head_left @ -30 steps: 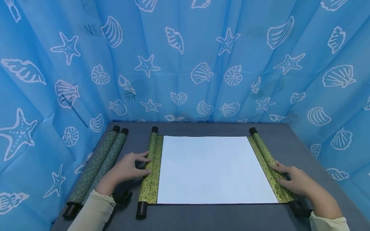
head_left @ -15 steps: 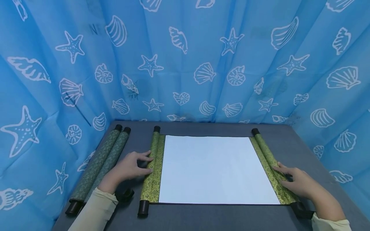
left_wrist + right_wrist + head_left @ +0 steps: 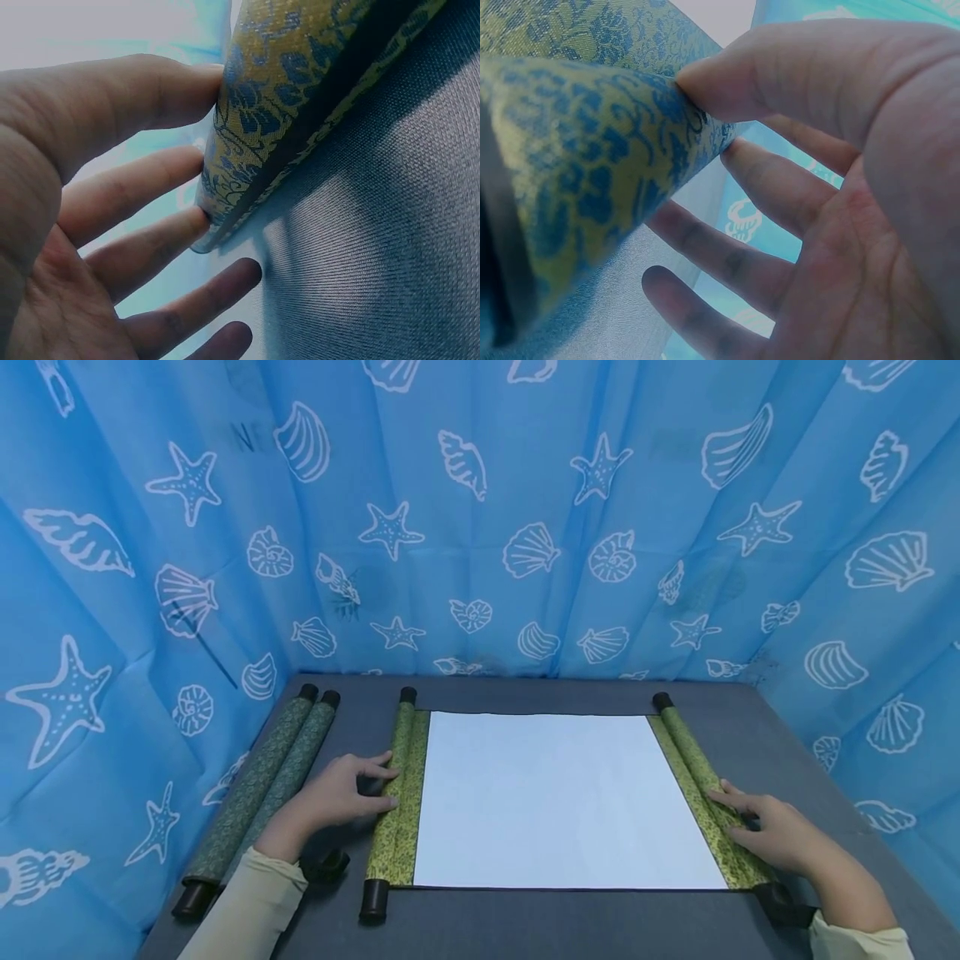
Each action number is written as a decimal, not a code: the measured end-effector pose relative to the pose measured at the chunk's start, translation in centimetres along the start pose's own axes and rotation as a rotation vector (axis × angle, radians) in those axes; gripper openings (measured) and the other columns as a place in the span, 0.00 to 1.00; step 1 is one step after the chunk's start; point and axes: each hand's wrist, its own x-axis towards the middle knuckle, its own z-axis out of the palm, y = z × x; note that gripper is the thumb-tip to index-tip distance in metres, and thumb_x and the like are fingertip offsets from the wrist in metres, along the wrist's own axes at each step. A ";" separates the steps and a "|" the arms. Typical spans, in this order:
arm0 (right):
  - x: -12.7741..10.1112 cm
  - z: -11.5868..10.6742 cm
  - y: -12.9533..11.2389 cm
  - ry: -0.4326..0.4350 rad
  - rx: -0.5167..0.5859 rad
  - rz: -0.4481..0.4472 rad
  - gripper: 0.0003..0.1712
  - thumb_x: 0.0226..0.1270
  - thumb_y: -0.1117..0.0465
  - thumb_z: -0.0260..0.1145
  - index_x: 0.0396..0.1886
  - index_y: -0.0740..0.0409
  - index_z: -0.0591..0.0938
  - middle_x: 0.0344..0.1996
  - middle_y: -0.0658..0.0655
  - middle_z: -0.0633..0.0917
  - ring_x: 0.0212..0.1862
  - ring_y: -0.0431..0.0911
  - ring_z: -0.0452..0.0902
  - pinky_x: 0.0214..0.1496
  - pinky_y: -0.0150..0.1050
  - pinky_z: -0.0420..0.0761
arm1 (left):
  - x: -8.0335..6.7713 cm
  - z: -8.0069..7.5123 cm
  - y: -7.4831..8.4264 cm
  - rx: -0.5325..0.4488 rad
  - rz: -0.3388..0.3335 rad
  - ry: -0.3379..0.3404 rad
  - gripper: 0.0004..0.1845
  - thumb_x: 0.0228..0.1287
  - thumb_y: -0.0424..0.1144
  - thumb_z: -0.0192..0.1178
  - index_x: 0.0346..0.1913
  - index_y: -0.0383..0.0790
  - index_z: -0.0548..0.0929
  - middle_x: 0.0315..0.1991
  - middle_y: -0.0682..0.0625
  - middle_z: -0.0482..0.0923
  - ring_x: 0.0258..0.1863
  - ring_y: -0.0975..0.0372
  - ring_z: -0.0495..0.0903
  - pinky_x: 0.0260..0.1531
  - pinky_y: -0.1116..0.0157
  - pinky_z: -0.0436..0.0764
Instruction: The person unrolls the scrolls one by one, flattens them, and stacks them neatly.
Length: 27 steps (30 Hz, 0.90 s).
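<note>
An unrolled scroll lies on the grey table (image 3: 525,922), its white sheet (image 3: 555,793) facing up. A yellow-green patterned roll with black end knobs closes each side. My left hand (image 3: 337,793) rests against the left roll (image 3: 401,768), with relaxed fingers (image 3: 142,180) touching its outer side and the thumb on top. My right hand (image 3: 772,835) lies on the right roll (image 3: 686,747) near the front. Its thumb (image 3: 780,67) presses the patterned cloth (image 3: 577,150), and the other fingers are spread beside it. Neither hand wraps around a roll.
Two dark green rolled scrolls (image 3: 262,785) lie side by side along the table's left edge, just left of my left forearm. A blue curtain (image 3: 480,527) printed with shells and starfish walls in the table at the back and on both sides.
Both hands and the scroll stay where they were. Only the head view has shifted slightly.
</note>
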 end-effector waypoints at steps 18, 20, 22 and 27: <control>0.0 0.0 0.0 0.005 -0.066 -0.024 0.37 0.75 0.63 0.67 0.79 0.69 0.68 0.76 0.85 0.56 0.63 0.82 0.72 0.36 0.44 0.73 | 0.0 0.1 0.1 0.011 -0.008 0.009 0.27 0.68 0.48 0.74 0.67 0.43 0.86 0.81 0.38 0.64 0.13 0.64 0.50 0.19 0.63 0.69; 0.1 0.0 0.0 0.006 -0.083 -0.023 0.37 0.75 0.63 0.67 0.79 0.69 0.68 0.76 0.85 0.56 0.64 0.82 0.71 0.39 0.46 0.74 | 0.0 0.1 0.1 0.000 -0.007 0.004 0.27 0.68 0.48 0.74 0.67 0.43 0.86 0.81 0.38 0.64 0.13 0.64 0.50 0.18 0.63 0.69; 0.1 0.0 0.0 0.008 -0.091 -0.020 0.37 0.74 0.63 0.68 0.79 0.68 0.68 0.76 0.84 0.57 0.64 0.82 0.71 0.41 0.47 0.75 | -0.1 0.1 0.2 -0.013 -0.005 -0.001 0.27 0.69 0.47 0.74 0.67 0.42 0.85 0.81 0.37 0.64 0.12 0.64 0.50 0.17 0.64 0.69; 0.0 0.1 0.0 -0.001 -0.072 -0.028 0.37 0.74 0.64 0.67 0.79 0.69 0.68 0.76 0.85 0.56 0.63 0.82 0.72 0.39 0.45 0.74 | -0.2 0.0 0.4 -0.019 -0.009 -0.004 0.27 0.68 0.47 0.74 0.67 0.42 0.85 0.81 0.38 0.63 0.13 0.64 0.52 0.18 0.64 0.70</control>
